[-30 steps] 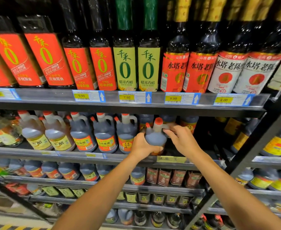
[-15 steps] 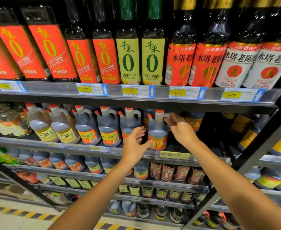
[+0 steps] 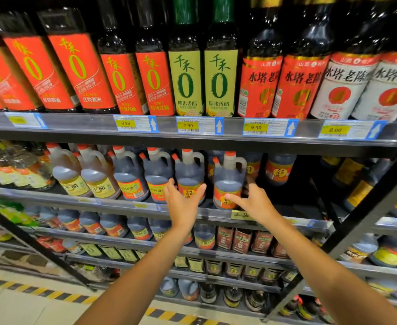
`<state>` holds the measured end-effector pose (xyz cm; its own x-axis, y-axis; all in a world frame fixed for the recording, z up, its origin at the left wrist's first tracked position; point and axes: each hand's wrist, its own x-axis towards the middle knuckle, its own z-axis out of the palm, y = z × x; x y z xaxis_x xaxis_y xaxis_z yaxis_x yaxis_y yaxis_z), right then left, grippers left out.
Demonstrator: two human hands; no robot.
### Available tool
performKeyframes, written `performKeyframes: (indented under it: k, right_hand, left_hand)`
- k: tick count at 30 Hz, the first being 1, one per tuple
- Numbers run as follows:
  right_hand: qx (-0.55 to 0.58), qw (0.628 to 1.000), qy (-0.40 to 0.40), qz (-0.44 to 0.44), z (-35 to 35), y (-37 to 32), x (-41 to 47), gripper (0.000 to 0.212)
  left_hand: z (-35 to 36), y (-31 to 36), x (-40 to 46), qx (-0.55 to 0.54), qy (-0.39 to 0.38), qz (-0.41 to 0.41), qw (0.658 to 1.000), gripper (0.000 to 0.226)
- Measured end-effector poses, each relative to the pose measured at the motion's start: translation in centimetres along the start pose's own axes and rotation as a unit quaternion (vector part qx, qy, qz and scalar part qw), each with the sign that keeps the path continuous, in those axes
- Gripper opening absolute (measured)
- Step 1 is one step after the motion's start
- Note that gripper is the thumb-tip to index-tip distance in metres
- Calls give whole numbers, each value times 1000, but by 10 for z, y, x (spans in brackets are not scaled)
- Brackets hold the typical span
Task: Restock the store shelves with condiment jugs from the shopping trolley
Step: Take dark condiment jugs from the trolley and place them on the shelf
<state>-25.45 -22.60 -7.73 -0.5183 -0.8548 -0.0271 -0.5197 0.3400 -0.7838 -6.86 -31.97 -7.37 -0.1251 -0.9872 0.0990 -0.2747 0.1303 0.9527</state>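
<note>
Head view: both my hands loose at the second shelf, jug standing free.

Nearest, my left hand (image 3: pixel 182 199) is spread, thumb apart, holding nothing, in front of the neighbouring jug (image 3: pixel 189 174). My right hand (image 3: pixel 251 202) is also relaxed, its fingertips (image 3: pixel 230 197) at the label of the dark vinegar jug (image 3: pixel 229 181), which stands upright at the front edge of the shelf (image 3: pixel 275 218). That is the risk as I judge it: a careless nudge could tip it off the lip, or knock it into the row behind it. No trolley is in view.
</note>
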Motion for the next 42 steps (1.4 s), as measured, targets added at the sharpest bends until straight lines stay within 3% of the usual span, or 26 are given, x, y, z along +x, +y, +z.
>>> performKeyframes:
  k: [3, 8, 13, 20, 25, 28, 30, 32, 34, 37, 38, 40, 42]
  right_hand:
    - [-20, 999, 26, -1, 2, 0, 0, 55]
    - [-29, 998, 49, 27, 6, -1, -2, 64]
    - [-41, 997, 60, 35, 6, -5, -2, 63]
    - [-33, 997, 63, 27, 9, -9, 2, 59]
    - [-34, 998, 53, 15, 10, -12, 8, 65]
    - [-31, 998, 54, 12, 15, -13, 11, 59]
    - [-32, 999, 26, 17, 15, -15, 7, 56]
    - [-45, 999, -24, 16, 9, -12, -1, 59]
    - [-46, 998, -37, 2, -3, -5, -12, 72]
    - [-43, 998, 5, -49, -18, -3, -35, 65]
    - [-47, 997, 20, -55, -21, -6, -43, 58]
    - [-58, 996, 41, -52, -21, -17, -62, 52]
    - [-93, 993, 47, -51, -18, -30, -84, 51]
  left_hand:
    - [17, 11, 0, -14, 29, -44, 999, 105]
    - [33, 10, 12, -69, 73, -143, 985, 111]
    - [30, 4, 18, -85, 54, -136, 986, 89]
    - [26, 0, 23, -101, 49, -162, 980, 83]
    - [26, 0, 24, -98, 46, -170, 980, 118]
    - [24, -3, 26, -95, 49, -192, 976, 110]
    - [13, -5, 25, -53, 4, -191, 980, 106]
    - [-8, -3, 23, -12, -73, -167, 983, 104]
    - [-36, -1, 22, 19, -137, -117, 983, 87]
    - [-79, -3, 16, 166, -159, 79, 970, 52]
    - [-91, -5, 15, 238, -160, 172, 943, 43]
    - [-106, -11, 15, 346, -176, 346, 854, 36]
    - [-112, -11, 17, 368, -225, 436, 790, 37]
